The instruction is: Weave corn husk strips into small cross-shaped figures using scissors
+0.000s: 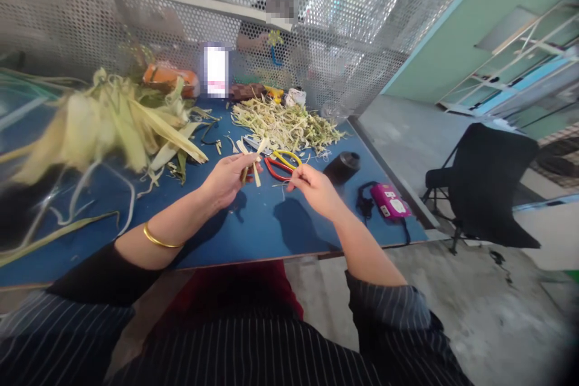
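Mid-frame, the left hand (pixel 228 180) pinches husk strips (pixel 257 177); the right hand (pixel 315 190) is closed, contents unclear. A purple box (pixel 389 198), print unreadable, lies near the counter's edge (pixel 418 235).

On the blue worktop (pixel 253 229), a heap of pale husks (pixel 108 126) is spread at the left, shredded trimmings (pixel 284 123) are piled toward the back, a red-and-yellow-handled tool (pixel 283 164) is laid before them, and a black spool (pixel 342 169) is set near a magenta box (pixel 388 200).
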The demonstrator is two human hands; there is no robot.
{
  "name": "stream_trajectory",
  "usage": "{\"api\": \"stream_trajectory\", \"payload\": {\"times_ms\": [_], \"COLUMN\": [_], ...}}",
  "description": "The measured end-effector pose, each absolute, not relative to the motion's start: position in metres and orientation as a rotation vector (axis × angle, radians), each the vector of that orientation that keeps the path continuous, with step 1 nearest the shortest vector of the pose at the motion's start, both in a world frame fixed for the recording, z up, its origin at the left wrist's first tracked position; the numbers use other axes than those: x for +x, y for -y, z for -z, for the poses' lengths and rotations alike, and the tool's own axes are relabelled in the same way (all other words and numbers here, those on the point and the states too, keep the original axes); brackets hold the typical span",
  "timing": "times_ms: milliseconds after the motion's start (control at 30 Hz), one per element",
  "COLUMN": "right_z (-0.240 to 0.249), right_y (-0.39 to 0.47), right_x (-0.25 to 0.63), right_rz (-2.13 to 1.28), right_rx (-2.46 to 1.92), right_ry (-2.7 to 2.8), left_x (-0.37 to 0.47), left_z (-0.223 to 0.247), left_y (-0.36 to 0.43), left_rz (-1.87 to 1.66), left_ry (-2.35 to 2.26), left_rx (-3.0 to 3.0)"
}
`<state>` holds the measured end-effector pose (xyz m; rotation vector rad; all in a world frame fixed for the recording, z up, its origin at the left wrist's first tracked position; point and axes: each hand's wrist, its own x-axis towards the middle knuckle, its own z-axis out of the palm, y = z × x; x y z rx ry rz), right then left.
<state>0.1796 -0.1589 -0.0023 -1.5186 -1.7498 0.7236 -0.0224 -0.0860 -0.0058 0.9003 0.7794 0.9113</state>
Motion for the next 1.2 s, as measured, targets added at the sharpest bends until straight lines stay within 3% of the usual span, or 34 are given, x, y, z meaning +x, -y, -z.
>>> {"api": "stream_trajectory", "payload": {"times_ms": [67,167,400,633,1033,1200], "right_z": [-0.017,-0.038,-0.028,-0.024,-0.029,-0.027], "right_y": [0.139,0.111,0.088,0.091,0.102,0.098], "right_x": [0.169,0.150,0.131,0.138,0.141,0.143], "right_rz": [-1.005,-1.154,-1.084,-1.070,0.070,-0.062], "right_rx": [-1.483,-1.475,-1.415,-1.443,-1.288,-1.275], "right_ry": [1.657,1.632,1.652,1.632,2.228,2.299], "left_x": [-0.025,-0.030,-0.034,-0.033,-0.035,-0.043], "left_z": [0.006,0.003,-0.002,0.003,0.008,0.000], "left_y": [0.082,0.077,0.074,0.069,0.070,0.070], "left_rz": [-0.921,-0.901,-0.791,-0.919,-0.849,-0.547], "left_ry": [-0.713,-0.676,-0.677,-0.824,-0.928,-0.817], "left_rx": [0.835,0.785,0.807,0.856,1.217,1.399]}}
